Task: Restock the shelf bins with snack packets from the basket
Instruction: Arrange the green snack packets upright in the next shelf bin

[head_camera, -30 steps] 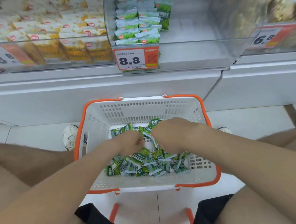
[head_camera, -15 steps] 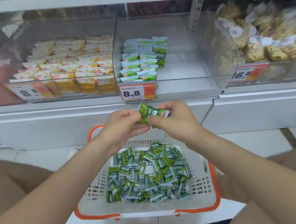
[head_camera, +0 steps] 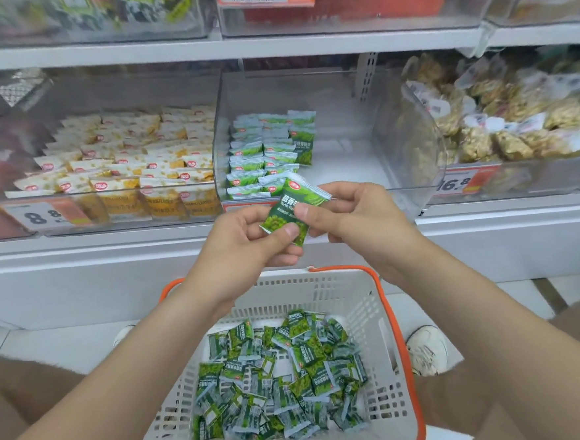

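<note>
Yellow packets (head_camera: 123, 162) are stocked in the left shelf bin. A green snack packet (head_camera: 289, 202) is pinched at its lower end by the left hand (head_camera: 246, 247) and at its right edge by the right hand (head_camera: 364, 221). It is held before the part-filled middle bin (head_camera: 345, 154), above the basket (head_camera: 324, 291) of loose green packets (head_camera: 279, 375).

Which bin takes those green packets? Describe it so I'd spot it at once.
On the white shelf above the basket stand clear bins. Take the middle bin: its neighbours are full of yellow packets and brown snacks, while it holds only green packets stacked at its left.
</note>
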The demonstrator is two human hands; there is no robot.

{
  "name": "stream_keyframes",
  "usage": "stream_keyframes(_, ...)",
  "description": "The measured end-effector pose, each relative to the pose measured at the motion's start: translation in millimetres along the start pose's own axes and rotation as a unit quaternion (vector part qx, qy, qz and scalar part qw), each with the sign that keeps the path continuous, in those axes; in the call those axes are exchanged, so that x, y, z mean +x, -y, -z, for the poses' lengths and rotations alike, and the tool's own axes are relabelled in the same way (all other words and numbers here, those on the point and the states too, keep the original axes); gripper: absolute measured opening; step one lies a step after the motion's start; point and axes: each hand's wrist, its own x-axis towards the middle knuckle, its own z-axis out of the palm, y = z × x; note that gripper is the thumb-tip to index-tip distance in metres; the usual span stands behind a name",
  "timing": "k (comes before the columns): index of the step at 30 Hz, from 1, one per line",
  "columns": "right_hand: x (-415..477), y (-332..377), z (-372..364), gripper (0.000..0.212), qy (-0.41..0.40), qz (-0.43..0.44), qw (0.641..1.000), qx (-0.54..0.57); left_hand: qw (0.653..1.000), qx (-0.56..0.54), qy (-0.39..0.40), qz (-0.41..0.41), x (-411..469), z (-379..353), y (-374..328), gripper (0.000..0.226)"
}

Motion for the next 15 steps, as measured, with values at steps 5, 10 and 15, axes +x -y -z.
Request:
stream_keyframes(5, 12, 10, -6, 0.012, -0.059, 0.042, 0.997, -0.03, 0.943, 0.271, -0.103, -0.165, 12, -1, -6, 0.015)
stream_keyframes(10, 61, 21, 16, 0.023, -0.209, 0.141, 0.935, -0.249, 0.776, 0.528, -0.14, -0.315, 32, 10, -4, 0.03)
stream_keyframes(15, 123, 8, 27, 0.036, -0.175, 0.049, 0.879, -0.44, 0.715, 0.655, -0.1, -0.224, 48, 21, 3, 0.045)
